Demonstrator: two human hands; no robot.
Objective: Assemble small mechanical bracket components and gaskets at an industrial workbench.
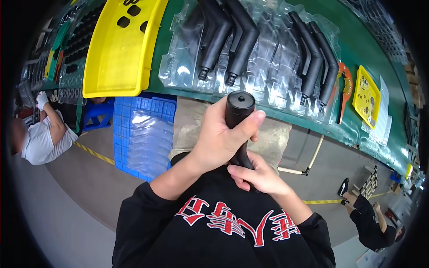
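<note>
Your left hand point(219, 140) and right hand point(258, 176) each grip the black handle point(240, 111) firmly, held off the near edge of the green surface point(357, 49).

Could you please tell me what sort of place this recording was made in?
Most likely a factory assembly line. A long green conveyor belt carries clear plastic blister trays of identical black angled handles, with a yellow plastic bin beside them. Both hands, left hand and right hand, hold one such black handle.

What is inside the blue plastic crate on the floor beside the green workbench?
The blue plastic crate holds a stack of empty clear plastic blister trays. How many there are, and anything beneath them, is covered by the top tray.
</note>
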